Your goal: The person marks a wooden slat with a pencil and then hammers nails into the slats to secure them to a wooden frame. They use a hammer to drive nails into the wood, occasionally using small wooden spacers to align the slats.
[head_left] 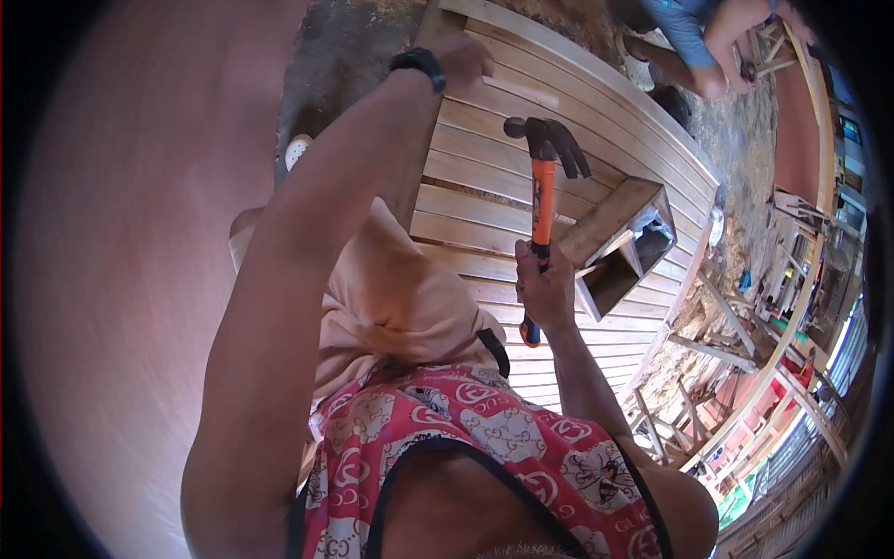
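Note:
My right hand (548,291) is wrapped around the handle of a claw hammer (542,191), which has an orange and black grip and a dark head. It holds the hammer up above a slatted wooden panel (475,228). At the panel's far end, my left hand (463,61), with a dark band on the wrist, rests by the slats. Its fingers look bent and pressed together, and whatever lies between them is hidden. A pale strip (521,91) lies on the slats close to those fingers.
An open wooden box (619,228) with compartments sits on the slats, right of the hammer. Beyond the panel, another person's legs (689,47) are bent near the ground. Timber frames (722,321) stand at the right, and a large smooth brown surface (140,261) fills the left side.

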A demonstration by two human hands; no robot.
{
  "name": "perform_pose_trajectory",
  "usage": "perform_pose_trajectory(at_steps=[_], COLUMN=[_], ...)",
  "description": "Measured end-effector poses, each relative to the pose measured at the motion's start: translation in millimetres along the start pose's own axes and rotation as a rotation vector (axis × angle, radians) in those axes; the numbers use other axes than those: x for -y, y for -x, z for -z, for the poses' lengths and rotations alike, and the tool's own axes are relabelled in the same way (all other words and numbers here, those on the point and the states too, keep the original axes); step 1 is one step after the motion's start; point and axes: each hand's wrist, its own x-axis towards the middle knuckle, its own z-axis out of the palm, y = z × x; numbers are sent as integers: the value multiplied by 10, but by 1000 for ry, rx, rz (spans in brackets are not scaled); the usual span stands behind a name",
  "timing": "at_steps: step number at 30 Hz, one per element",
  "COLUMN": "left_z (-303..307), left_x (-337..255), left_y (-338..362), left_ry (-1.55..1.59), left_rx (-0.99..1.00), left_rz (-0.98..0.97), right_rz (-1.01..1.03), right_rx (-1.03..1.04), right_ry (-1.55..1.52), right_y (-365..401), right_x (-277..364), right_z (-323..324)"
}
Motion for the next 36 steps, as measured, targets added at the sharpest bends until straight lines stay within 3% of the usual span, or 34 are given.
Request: perform_pose_trajectory(at_steps=[1, 2, 4, 5, 7, 10, 13, 26, 28, 32, 36], left_z=[-18, 89, 117, 76, -63, -67, -117, -287, -316, -281, -283], left_x=[71, 99, 162, 228, 372, 218, 193, 221, 223, 309, 414], left_y=[50, 170, 368, 410, 446, 522, 494, 424, 435, 446, 431], left_ry=[111, 103, 10, 2, -126, -113, -46, 56, -36, -2, -51], left_rx=[-54, -43, -266, -257, -448, -462, -439, -550, -735, -625, -591], left_rz=[75, 67, 146, 146, -110, 37, 45, -46, -130, -80, -128], right_rz=[-11, 12, 27, 25, 9, -61, -55, -107, -17, -85, -5], right_rx=[-7, 8, 23, 35, 67, 121, 123, 136, 138, 152, 126], right_ry=[-9, 9, 16, 14, 20, -44, -28, -61, -49, -32, 27], right_y=[13, 60, 70, 69, 45, 50, 60, 31, -5, -49, -186], right_x=[-16, 69, 77, 98, 134, 260, 287, 156, 124, 195, 253], right_z=[2, 8, -8, -17, -31, -21, -1, -43, -80, -76, -93])
